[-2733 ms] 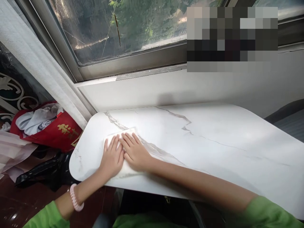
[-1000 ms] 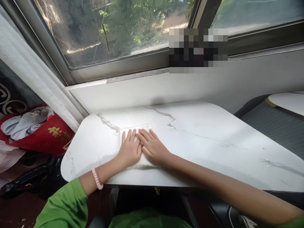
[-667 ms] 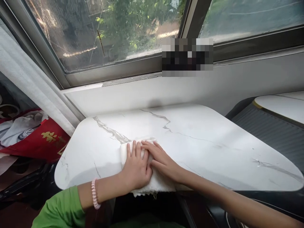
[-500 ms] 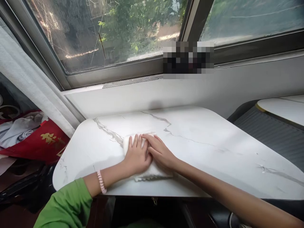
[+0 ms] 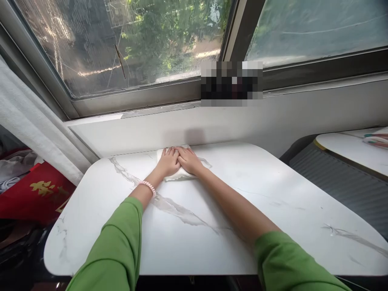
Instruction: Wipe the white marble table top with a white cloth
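A folded white cloth (image 5: 178, 175) lies on the white marble-patterned table (image 5: 273, 210), at its far edge by the wall. My left hand (image 5: 168, 162) presses flat on the cloth with its fingers stretched out. My right hand (image 5: 189, 160) lies beside it, also flat on the cloth, fingers extended and touching the left hand. Both arms reach far forward across the table in green sleeves, and a pink bracelet (image 5: 147, 186) is on my left wrist.
A window (image 5: 136, 48) with a grey frame runs above the white sill wall. A white curtain (image 5: 33, 129) hangs at the left, with a red bag (image 5: 33, 194) below it. At the right stand a dark ribbed seat (image 5: 339, 182) and a second white table (image 5: 354, 151).
Both hands have slid the cloth from the near edge of the table to the far edge by the wall. My arms are now stretched out.
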Tool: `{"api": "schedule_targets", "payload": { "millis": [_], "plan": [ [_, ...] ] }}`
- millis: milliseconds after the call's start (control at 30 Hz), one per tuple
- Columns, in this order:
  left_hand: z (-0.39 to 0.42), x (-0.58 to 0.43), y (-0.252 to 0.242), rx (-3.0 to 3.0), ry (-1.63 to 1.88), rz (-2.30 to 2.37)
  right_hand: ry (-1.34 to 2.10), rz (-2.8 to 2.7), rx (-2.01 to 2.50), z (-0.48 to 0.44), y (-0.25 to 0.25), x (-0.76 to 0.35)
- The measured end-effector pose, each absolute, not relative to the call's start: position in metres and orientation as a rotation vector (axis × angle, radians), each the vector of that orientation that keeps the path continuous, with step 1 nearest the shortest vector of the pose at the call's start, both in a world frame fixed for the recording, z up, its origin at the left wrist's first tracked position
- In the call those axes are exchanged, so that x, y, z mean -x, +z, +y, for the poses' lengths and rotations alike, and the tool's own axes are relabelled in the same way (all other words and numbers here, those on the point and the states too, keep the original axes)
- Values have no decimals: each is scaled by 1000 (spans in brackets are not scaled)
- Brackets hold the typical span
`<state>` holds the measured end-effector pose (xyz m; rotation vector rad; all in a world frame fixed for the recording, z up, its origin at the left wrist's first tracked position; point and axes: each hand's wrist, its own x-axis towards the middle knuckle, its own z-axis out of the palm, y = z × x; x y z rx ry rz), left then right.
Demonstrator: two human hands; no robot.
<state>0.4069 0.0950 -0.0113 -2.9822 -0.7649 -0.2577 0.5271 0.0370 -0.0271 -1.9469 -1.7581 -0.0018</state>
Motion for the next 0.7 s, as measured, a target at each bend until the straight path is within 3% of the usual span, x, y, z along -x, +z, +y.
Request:
{"api": "schedule_targets", "payload": {
  "millis": [333,700],
  "plan": [
    [92,-404,-16,2992,-214,-760,-8,-1797,1971,27,-28,-524],
    [-13,-363,-15,3106,-248,-690,-193,-1919,1986,-82,-34,-488]
  ]
}}
